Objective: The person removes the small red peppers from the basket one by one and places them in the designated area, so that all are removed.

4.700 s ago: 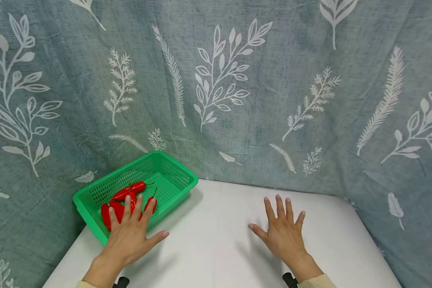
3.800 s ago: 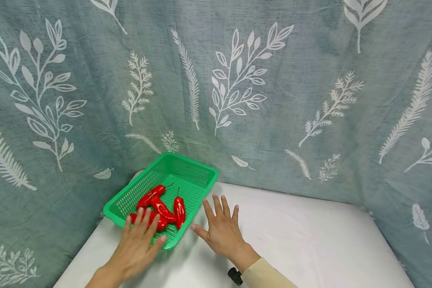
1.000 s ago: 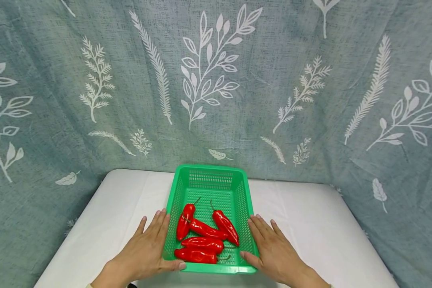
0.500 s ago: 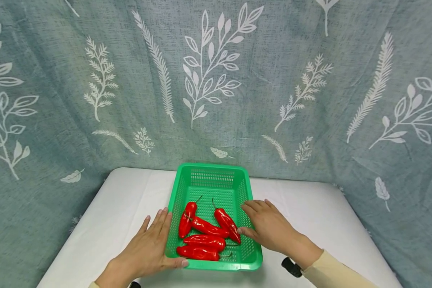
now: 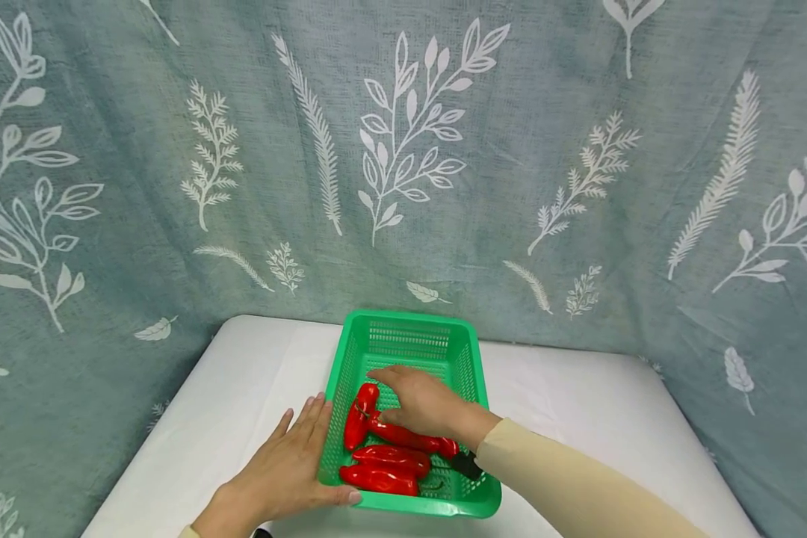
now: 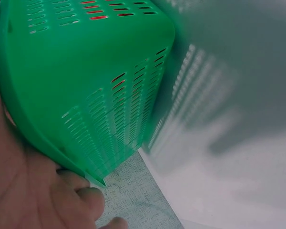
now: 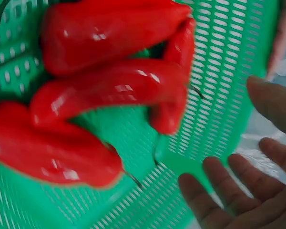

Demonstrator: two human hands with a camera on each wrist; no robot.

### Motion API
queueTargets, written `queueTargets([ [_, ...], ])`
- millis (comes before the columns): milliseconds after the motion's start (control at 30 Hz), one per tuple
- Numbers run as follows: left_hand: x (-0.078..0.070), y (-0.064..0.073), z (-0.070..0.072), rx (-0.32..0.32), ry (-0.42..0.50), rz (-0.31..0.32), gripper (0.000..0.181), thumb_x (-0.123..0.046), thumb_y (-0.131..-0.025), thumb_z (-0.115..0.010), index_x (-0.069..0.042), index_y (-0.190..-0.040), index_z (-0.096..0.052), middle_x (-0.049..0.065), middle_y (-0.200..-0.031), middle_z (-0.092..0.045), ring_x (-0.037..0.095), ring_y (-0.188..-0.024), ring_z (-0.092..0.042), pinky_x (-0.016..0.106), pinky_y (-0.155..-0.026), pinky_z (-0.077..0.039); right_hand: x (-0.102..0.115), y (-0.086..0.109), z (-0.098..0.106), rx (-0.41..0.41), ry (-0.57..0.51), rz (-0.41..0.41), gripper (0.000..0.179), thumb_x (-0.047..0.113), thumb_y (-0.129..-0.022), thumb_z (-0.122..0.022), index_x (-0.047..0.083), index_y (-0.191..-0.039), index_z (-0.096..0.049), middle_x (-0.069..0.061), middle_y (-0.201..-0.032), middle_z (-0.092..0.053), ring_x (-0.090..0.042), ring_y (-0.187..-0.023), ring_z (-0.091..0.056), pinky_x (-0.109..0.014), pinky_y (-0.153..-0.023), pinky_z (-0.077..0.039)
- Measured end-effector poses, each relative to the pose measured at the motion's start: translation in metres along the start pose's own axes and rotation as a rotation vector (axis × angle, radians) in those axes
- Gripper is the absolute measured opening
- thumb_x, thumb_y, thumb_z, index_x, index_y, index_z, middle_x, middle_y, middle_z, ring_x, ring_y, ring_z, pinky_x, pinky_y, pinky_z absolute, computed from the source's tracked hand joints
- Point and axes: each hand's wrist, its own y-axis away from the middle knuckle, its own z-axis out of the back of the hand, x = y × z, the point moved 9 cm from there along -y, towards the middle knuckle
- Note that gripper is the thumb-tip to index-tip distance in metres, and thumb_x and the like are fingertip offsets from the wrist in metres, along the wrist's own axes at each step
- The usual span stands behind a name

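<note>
A green plastic basket with slotted walls holds several glossy red chili peppers. My left hand rests along its left rim at the near corner, fingers straight, thumb over the front rim. Over the basket reaches my right hand, fingers spread and nothing between them in the right wrist view. Nearest its fingertips stands the leftmost pepper. A middle pepper lies below the palm, while my wrist partly covers another pepper. Two more, a pepper and a front pepper, lie side by side.
The basket stands on a white-covered table, its far end close to a blue-green curtain with white leaf prints. The curtain also hangs along both sides. A dark wrist camera on my right arm hangs over the basket's right part.
The basket went from the back left to the middle of the table with both hands at it. My right hand then left the right rim and moved left over the peppers; my left hand stayed.
</note>
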Motion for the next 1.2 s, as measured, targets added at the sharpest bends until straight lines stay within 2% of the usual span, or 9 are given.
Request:
queueTargets([
  [200,0.0,-0.001,-0.001,0.005,0.012,-0.005,0.137,-0.096,-0.077,-0.053,0.008,-0.163,-0.027,0.022,-0.172,-0.025,0.04,-0.161,-0.023,0.064,-0.126,-0.025,-0.008,-0.012,-0.023,0.04,-0.152,-0.006,0.074,0.023,-0.092,-0.083,0.021,-0.158,-0.049,-0.003,-0.155,-0.057,-0.026,-0.14,-0.057,-0.047,-0.114,-0.05],
  [333,0.0,0.0,-0.001,0.01,0.012,-0.011,0.136,-0.096,-0.078,-0.053,0.009,-0.162,-0.027,0.023,-0.173,-0.024,0.04,-0.161,-0.023,0.064,-0.126,-0.026,-0.015,-0.014,-0.034,0.077,-0.193,-0.023,0.075,0.019,-0.091,-0.085,0.026,-0.157,-0.05,-0.003,-0.154,-0.058,-0.027,-0.135,-0.06,-0.048,-0.11,-0.053],
  [500,0.0,0.0,-0.001,0.01,0.013,-0.013,0.136,-0.095,-0.079,-0.053,0.009,-0.163,-0.026,0.023,-0.173,-0.023,0.04,-0.161,-0.022,0.064,-0.126,-0.026,-0.022,-0.014,-0.046,0.114,-0.209,-0.033,0.075,0.018,-0.088,-0.087,0.027,-0.155,-0.053,-0.002,-0.154,-0.058,-0.027,-0.137,-0.057,-0.049,-0.111,-0.052],
  [600,0.0,0.0,-0.001,0.009,0.019,-0.013,0.135,-0.095,-0.079,-0.053,0.008,-0.163,-0.026,0.023,-0.173,-0.024,0.04,-0.161,-0.022,0.064,-0.126,-0.026,-0.025,-0.014,-0.053,0.132,-0.196,-0.034,0.074,0.018,-0.087,-0.087,0.028,-0.153,-0.054,0.0,-0.152,-0.06,-0.025,-0.138,-0.056,-0.049,-0.112,-0.051],
  [767,0.001,0.0,-0.002,0.015,0.04,-0.007,0.135,-0.094,-0.079,-0.055,0.008,-0.163,-0.025,0.023,-0.173,-0.023,0.041,-0.161,-0.021,0.064,-0.126,-0.025,-0.031,-0.014,-0.064,0.167,-0.175,-0.041,0.073,0.019,-0.087,-0.087,0.03,-0.152,-0.054,-0.001,-0.145,-0.064,-0.022,-0.127,-0.06,-0.044,-0.106,-0.055],
  [900,0.001,0.0,-0.003,0.017,0.046,-0.002,0.135,-0.094,-0.079,-0.054,0.008,-0.163,-0.025,0.022,-0.173,-0.022,0.04,-0.162,-0.021,0.063,-0.127,-0.025,-0.037,-0.015,-0.066,0.149,-0.155,-0.039,0.075,0.02,-0.087,-0.088,0.028,-0.153,-0.053,-0.004,-0.137,-0.067,-0.022,-0.121,-0.064,-0.042,-0.1,-0.057],
  [1000,0.001,0.0,-0.003,0.017,0.047,-0.002,0.135,-0.094,-0.079,-0.054,0.008,-0.163,-0.025,0.023,-0.173,-0.022,0.04,-0.162,-0.021,0.063,-0.127,-0.026,-0.042,-0.017,-0.065,0.126,-0.137,-0.028,0.075,0.017,-0.087,-0.086,0.027,-0.154,-0.052,-0.001,-0.124,-0.071,-0.018,-0.107,-0.066,-0.036,-0.089,-0.057],
  [1100,0.001,0.0,-0.002,0.014,0.049,-0.005,0.135,-0.093,-0.079,-0.055,0.008,-0.163,-0.025,0.023,-0.173,-0.023,0.04,-0.161,-0.021,0.062,-0.126,-0.027,-0.046,-0.019,-0.065,0.125,-0.121,-0.03,0.078,0.01,-0.086,-0.082,0.025,-0.155,-0.05,0.004,-0.11,-0.068,-0.014,-0.092,-0.061,-0.029,-0.078,-0.054],
  [1200,0.001,0.0,-0.003,0.011,0.051,-0.006,0.135,-0.093,-0.079,-0.056,0.007,-0.163,-0.025,0.023,-0.173,-0.023,0.04,-0.161,-0.022,0.062,-0.126,-0.028,-0.046,-0.019,-0.063,0.122,-0.086,-0.032,0.081,0.008,-0.083,-0.082,0.022,-0.156,-0.049,0.006,-0.1,-0.066,-0.013,-0.086,-0.058,-0.027,-0.073,-0.052],
])
